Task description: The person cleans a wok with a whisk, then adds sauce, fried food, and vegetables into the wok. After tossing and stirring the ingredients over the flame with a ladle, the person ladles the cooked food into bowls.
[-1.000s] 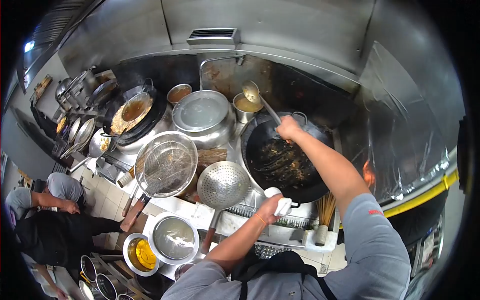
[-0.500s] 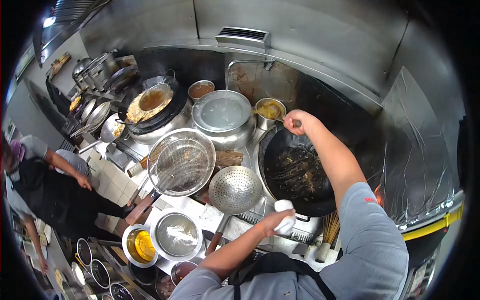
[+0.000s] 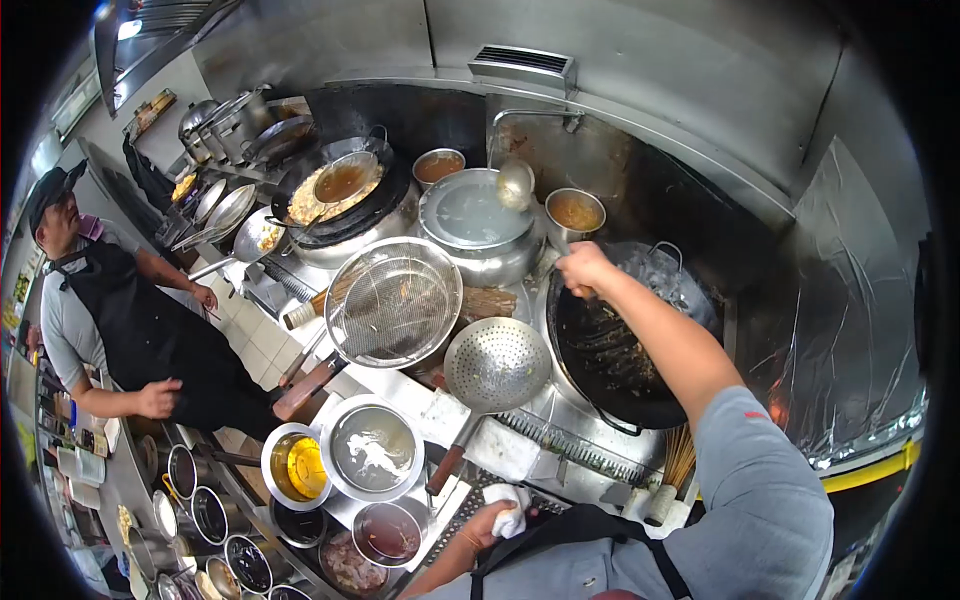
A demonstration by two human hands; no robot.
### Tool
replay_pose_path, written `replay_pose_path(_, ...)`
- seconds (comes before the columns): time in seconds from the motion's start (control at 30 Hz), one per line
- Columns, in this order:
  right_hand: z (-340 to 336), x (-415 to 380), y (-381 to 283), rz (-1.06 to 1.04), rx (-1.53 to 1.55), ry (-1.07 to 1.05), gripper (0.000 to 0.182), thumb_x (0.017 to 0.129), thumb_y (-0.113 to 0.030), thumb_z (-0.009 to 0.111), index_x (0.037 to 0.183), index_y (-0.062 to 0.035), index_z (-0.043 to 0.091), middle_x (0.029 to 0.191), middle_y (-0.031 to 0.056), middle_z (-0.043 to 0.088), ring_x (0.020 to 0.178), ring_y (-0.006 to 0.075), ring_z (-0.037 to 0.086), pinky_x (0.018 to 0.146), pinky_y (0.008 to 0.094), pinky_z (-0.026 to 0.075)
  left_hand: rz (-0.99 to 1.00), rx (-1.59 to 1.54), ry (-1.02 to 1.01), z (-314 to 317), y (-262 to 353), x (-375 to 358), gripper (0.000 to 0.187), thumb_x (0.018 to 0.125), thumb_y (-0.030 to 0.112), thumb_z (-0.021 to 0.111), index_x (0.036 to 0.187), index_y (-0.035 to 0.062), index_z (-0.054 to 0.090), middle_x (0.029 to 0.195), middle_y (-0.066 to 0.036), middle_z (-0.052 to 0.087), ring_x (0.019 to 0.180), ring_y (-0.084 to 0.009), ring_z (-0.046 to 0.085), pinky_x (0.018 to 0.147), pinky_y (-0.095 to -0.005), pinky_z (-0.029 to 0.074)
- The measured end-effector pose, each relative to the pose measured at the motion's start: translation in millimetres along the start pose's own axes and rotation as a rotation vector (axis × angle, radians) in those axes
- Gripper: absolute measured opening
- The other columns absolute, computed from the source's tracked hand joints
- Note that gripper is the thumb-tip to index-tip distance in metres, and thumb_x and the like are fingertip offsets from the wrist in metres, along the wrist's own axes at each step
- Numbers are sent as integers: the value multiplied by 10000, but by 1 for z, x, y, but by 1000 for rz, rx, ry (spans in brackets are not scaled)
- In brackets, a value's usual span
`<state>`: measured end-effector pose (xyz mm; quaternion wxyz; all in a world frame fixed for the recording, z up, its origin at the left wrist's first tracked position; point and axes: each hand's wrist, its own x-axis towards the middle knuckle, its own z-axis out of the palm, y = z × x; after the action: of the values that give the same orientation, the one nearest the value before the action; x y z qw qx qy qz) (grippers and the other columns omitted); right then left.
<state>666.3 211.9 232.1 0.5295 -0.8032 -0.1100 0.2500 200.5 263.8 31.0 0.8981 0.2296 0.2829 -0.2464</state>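
Note:
My right hand point(image 3: 585, 268) is closed around the handle of a ladle, above the near-left rim of the dark wok point(image 3: 640, 350). The ladle's bowl point(image 3: 515, 185) hangs tilted over the right side of a large pot of cloudy water point(image 3: 465, 212), with a small pot of yellowish liquid point(image 3: 576, 210) to its right. Low in the view, my left hand point(image 3: 488, 522) grips a folded white cloth point(image 3: 508, 508) beside the counter's front edge. Dark residue lies in the wok.
A mesh strainer point(image 3: 393, 300) and a perforated ladle point(image 3: 497, 365) rest left of the wok. Pots of oil point(image 3: 298, 467) and pale liquid point(image 3: 372, 447) stand nearer. A person in a black apron point(image 3: 165, 335) stands at left. A bamboo brush point(image 3: 672, 475) is at right.
The ladle has moved from the small pot to over the large water pot. My left hand has drawn back toward my body with the cloth. The view has shifted, and the other person's face is raised.

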Motion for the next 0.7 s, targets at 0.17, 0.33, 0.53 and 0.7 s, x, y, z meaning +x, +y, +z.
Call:
replay_pose_path(0.17, -5, -16, -15, 377, 1189, -549, 139, 875, -85, 535, 766, -52, 456, 543, -54, 403, 402, 22, 387, 345, 169, 308, 367, 665, 277, -3, -85, 43, 225, 867, 256, 482, 884, 79, 620, 801, -77, 652, 706, -200, 643, 603, -321, 526)
replay_pose_path(0.33, -60, -100, -15, 360, 1362, -628, 229, 878, -58, 547, 1018, 50, 402, 598, -28, 410, 409, 29, 389, 345, 160, 334, 117, -22, 37, -33, -191, 160, 242, 851, 291, 480, 881, 103, 629, 784, -64, 648, 700, -221, 638, 630, -355, 532)
replay_pose_path(0.53, -148, -234, 12, 443, 1400, -633, 341, 922, -85, 475, 1192, 82, 351, 658, -5, 410, 399, 43, 379, 318, 193, 338, 34, -629, 124, 8, -231, 189, 321, 846, 326, 460, 1026, 99, 598, 985, -110, 630, 923, -305, 611, 835, -513, 507)
replay_pose_path(0.7, -170, -302, 71, 502, 1048, -379, 196, 927, -137, 493, 1074, -6, 499, 632, -37, 421, 392, 12, 374, 301, 181, 293, 79, -693, -107, 8, -192, 89, 573, 773, 246, 463, 1273, -28, 413, 1250, -254, 500, 1181, -407, 484, 1046, -551, 352)
